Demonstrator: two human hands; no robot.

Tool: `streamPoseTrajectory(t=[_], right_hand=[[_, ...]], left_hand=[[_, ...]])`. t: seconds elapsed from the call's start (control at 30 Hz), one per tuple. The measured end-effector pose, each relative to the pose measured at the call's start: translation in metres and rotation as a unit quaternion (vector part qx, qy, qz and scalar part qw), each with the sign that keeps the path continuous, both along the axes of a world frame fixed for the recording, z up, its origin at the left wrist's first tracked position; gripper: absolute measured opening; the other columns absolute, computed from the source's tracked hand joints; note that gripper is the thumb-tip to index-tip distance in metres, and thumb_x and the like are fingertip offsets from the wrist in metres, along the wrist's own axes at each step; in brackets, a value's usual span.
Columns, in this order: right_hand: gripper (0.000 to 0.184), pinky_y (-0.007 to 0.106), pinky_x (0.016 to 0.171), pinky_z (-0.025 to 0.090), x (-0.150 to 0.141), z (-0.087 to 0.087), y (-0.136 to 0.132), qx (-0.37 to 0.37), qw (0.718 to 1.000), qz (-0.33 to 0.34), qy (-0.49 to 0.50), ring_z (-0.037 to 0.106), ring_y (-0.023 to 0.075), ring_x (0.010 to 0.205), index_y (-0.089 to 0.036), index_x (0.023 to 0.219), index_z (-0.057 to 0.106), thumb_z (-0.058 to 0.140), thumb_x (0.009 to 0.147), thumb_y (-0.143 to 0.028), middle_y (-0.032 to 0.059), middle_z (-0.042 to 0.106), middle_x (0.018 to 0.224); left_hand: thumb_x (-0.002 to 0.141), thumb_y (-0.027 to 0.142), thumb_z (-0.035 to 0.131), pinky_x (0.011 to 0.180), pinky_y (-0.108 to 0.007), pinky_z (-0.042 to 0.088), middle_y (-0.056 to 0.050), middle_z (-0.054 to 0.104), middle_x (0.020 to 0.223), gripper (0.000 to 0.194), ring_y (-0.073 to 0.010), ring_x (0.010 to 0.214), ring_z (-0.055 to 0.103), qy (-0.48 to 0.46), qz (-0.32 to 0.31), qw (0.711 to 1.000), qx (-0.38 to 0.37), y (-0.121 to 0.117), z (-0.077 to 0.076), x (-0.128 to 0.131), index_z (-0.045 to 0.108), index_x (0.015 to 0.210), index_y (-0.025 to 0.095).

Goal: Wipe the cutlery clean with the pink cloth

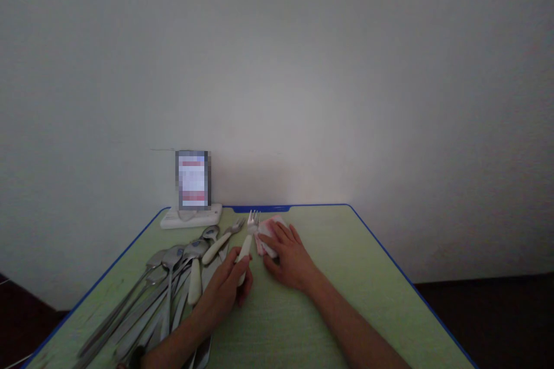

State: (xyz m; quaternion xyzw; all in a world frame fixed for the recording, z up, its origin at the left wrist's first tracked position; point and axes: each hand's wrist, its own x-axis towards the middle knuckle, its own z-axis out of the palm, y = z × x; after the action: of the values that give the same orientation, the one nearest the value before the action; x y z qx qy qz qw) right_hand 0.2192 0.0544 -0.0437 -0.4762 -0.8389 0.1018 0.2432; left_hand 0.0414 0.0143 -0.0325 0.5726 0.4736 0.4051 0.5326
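My left hand (229,279) is closed around the white handle of a fork (244,251), its metal tines pointing up and away from me. To the right, my right hand (292,256) grips a folded pink-and-white cloth (272,229) against the table, with its fingers spread over the top. The fork's tines are close to the cloth's left edge; I cannot tell if they touch. Left of my left hand lies another white-handled fork (220,245), beside a pile of metal spoons (173,256) and other long-handled cutlery. My left forearm hides part of the pile.
The cutlery lies on a green table (346,253) with a blue rim. At its back left a phone (193,180), its screen lit and blurred, stands on a white base (190,217). A pale wall (277,69) rises behind the table.
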Motion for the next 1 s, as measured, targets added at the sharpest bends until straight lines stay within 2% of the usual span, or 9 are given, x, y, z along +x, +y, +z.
streamPoseTrajectory(t=[0.1, 0.2, 0.27, 0.37, 0.47, 0.53, 0.7, 0.83, 1.0], right_hand=[[0.052, 0.049, 0.107, 0.024, -0.001, -0.006, 0.007, -0.028, 0.996, -0.049, 0.066, 0.037, 0.0270, 0.129, -0.021, 0.131, 0.047, 0.051, 0.078, -0.022, 0.0126, 0.045, 0.138], [0.048, 0.043, 0.102, 0.034, 0.006, -0.008, 0.018, -0.051, 0.963, -0.091, 0.249, 0.051, 0.0242, 0.117, -0.019, 0.128, 0.049, 0.046, 0.081, -0.020, 0.0109, 0.057, 0.126], [0.040, 0.041, 0.099, 0.038, 0.013, -0.008, 0.025, -0.059, 0.899, -0.121, 0.416, 0.053, 0.0245, 0.114, -0.020, 0.121, 0.055, 0.045, 0.084, -0.029, 0.0074, 0.062, 0.118], [0.039, 0.039, 0.091, 0.045, 0.021, -0.004, 0.029, -0.147, 0.752, -0.109, 0.633, 0.058, 0.0242, 0.106, -0.018, 0.114, 0.058, 0.052, 0.080, -0.037, 0.0062, 0.068, 0.106], [0.041, 0.039, 0.087, 0.048, 0.021, 0.003, 0.022, -0.311, 0.629, -0.013, 0.712, 0.063, 0.0226, 0.098, -0.015, 0.112, 0.057, 0.054, 0.080, -0.040, 0.0089, 0.069, 0.100], [0.048, 0.041, 0.088, 0.048, 0.017, 0.010, 0.014, -0.411, 0.584, 0.056, 0.698, 0.064, 0.0226, 0.097, -0.013, 0.112, 0.057, 0.045, 0.083, -0.051, 0.0111, 0.069, 0.100], [0.053, 0.042, 0.089, 0.046, 0.011, 0.016, 0.003, -0.475, 0.565, 0.097, 0.667, 0.063, 0.0228, 0.098, -0.013, 0.110, 0.057, 0.039, 0.084, -0.055, 0.0112, 0.068, 0.102], [0.036, 0.042, 0.088, 0.047, 0.012, 0.013, 0.007, -0.437, 0.583, 0.071, 0.682, 0.063, 0.0216, 0.096, -0.014, 0.107, 0.058, 0.051, 0.081, -0.039, 0.0093, 0.068, 0.105], [0.036, 0.042, 0.091, 0.047, 0.018, 0.018, 0.010, -0.350, 0.558, 0.044, 0.751, 0.062, 0.0230, 0.101, -0.017, 0.101, 0.059, 0.046, 0.082, -0.044, 0.0087, 0.068, 0.103]], left_hand=[[0.083, 0.055, 0.038, 0.038, -0.021, 0.029, 0.008, 0.047, 0.052, 0.035, -0.0098, 0.038, 0.039, 0.000, -0.004, 1.000, -0.008, 0.000, -0.001, 0.000, 0.043, 0.088, 0.020], [0.084, 0.054, 0.037, 0.038, -0.021, 0.028, 0.008, 0.047, 0.052, 0.036, -0.0095, 0.039, 0.038, 0.019, -0.019, 1.000, -0.003, 0.000, 0.000, 0.000, 0.044, 0.092, 0.019], [0.086, 0.051, 0.037, 0.040, -0.021, 0.029, 0.008, 0.046, 0.051, 0.035, -0.0098, 0.040, 0.038, 0.052, -0.038, 0.998, 0.016, 0.000, 0.001, 0.000, 0.045, 0.094, 0.018], [0.088, 0.046, 0.036, 0.045, -0.021, 0.032, 0.008, 0.045, 0.052, 0.032, -0.0107, 0.043, 0.041, 0.106, -0.072, 0.991, 0.050, 0.000, 0.002, -0.001, 0.048, 0.096, 0.017], [0.090, 0.043, 0.036, 0.049, -0.022, 0.033, 0.006, 0.044, 0.054, 0.031, -0.0114, 0.049, 0.042, 0.128, -0.090, 0.986, 0.063, -0.001, -0.001, -0.003, 0.052, 0.093, 0.017], [0.090, 0.045, 0.035, 0.049, -0.022, 0.031, 0.006, 0.042, 0.056, 0.035, -0.0119, 0.051, 0.040, 0.119, -0.093, 0.987, 0.061, -0.002, -0.003, -0.003, 0.054, 0.097, 0.016], [0.090, 0.044, 0.037, 0.052, -0.023, 0.030, 0.003, 0.043, 0.062, 0.036, -0.0137, 0.057, 0.040, 0.145, -0.117, 0.978, 0.092, -0.004, 0.002, -0.004, 0.058, 0.096, 0.017], [0.091, 0.043, 0.036, 0.054, -0.024, 0.030, 0.003, 0.044, 0.062, 0.035, -0.0142, 0.058, 0.041, 0.171, -0.118, 0.973, 0.100, -0.005, 0.003, -0.004, 0.059, 0.091, 0.017], [0.092, 0.047, 0.029, 0.049, -0.023, 0.027, 0.006, 0.035, 0.057, 0.042, -0.0126, 0.053, 0.035, 0.121, -0.107, 0.985, 0.051, -0.003, -0.002, -0.003, 0.054, 0.102, 0.015]])
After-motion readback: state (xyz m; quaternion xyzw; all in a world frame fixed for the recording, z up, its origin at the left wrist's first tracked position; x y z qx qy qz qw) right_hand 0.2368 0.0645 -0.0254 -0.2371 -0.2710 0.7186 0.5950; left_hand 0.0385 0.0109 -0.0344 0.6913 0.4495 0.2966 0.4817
